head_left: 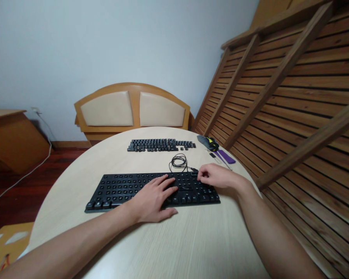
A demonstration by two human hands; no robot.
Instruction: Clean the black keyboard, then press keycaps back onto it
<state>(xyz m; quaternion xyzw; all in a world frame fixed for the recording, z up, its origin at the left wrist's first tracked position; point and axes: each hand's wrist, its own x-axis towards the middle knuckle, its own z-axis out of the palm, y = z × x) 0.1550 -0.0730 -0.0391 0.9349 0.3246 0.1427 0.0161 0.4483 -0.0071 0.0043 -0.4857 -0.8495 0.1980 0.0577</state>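
A black keyboard (125,182) lies across the table in front of me, most of its key positions bare of caps, with some caps along the bottom row and at the right. My left hand (154,197) rests flat on its middle, fingers spread. Over the keyboard's upper right corner, my right hand (211,175) is closed with fingertips pinched together; whatever is between them is hidden. Behind the keyboard, removed black keycaps (154,145) stand in rows. A coiled black cable (178,161) lies between the keycaps and the keyboard.
The round pale table (104,155) holds a purple flat object (227,156), a thin rod-like tool (223,159) and a black-and-yellow item (212,143) at its right. A slatted wooden frame (279,100) leans close on the right. A headboard (136,104) stands behind.
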